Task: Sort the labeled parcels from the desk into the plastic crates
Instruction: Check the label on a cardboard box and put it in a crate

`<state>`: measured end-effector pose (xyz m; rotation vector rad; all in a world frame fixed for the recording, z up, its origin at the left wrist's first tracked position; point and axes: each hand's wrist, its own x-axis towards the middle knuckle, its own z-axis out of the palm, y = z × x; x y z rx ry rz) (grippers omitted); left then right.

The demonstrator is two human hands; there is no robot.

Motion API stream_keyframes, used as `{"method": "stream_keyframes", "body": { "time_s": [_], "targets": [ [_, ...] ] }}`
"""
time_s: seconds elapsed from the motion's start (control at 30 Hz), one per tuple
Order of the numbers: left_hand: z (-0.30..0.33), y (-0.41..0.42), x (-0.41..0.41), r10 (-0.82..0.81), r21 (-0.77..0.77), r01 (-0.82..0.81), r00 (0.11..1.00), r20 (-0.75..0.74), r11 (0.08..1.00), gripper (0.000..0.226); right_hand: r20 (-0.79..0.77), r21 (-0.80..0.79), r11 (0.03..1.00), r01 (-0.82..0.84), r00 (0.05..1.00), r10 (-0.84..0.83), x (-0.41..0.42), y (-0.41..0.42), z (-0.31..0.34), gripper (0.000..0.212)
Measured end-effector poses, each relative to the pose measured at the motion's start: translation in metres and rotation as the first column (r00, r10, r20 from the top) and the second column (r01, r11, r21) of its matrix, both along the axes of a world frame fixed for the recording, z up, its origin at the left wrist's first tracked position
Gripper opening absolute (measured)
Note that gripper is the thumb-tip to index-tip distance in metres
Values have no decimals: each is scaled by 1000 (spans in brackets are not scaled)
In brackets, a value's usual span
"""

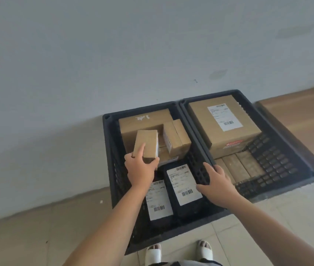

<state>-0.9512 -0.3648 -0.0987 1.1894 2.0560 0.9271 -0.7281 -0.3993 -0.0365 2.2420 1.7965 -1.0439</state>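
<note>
Two black plastic crates stand side by side on the floor against the wall. My left hand (pixel 141 167) grips a small cardboard box (pixel 148 144) over the left crate (pixel 107 143), which holds brown boxes (pixel 144 120) at the back and two black labeled parcels (pixel 184 185) at the front. My right hand (pixel 217 184) rests with relaxed fingers on the rim between the crates. The right crate (pixel 279 156) holds a large labeled cardboard box (pixel 223 120) and flat brown parcels (pixel 238 166) beside it.
A pale wall (pixel 114 54) rises right behind the crates. Tiled floor (pixel 37 237) spreads to the left and front. A wooden surface (pixel 296 112) lies at the right. My feet in white slippers (pixel 179 252) stand just before the left crate.
</note>
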Motion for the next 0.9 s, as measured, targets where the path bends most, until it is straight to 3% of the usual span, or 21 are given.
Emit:
{"method": "stream_keyframes", "body": {
  "time_s": [0.17,0.53,0.9],
  "targets": [
    [-14,39,28,-37,-73,31,996,-84,997,73,83,18,1000,14,996,-16,12,0,-13,76],
    [-4,53,43,-246,-162,223,959,-141,961,76,234,22,995,-99,968,91,11,-2,-14,83],
    [0,57,46,-226,-190,203,969,-105,961,79,260,13,988,-154,954,145,13,-1,-10,82]
  ]
}}
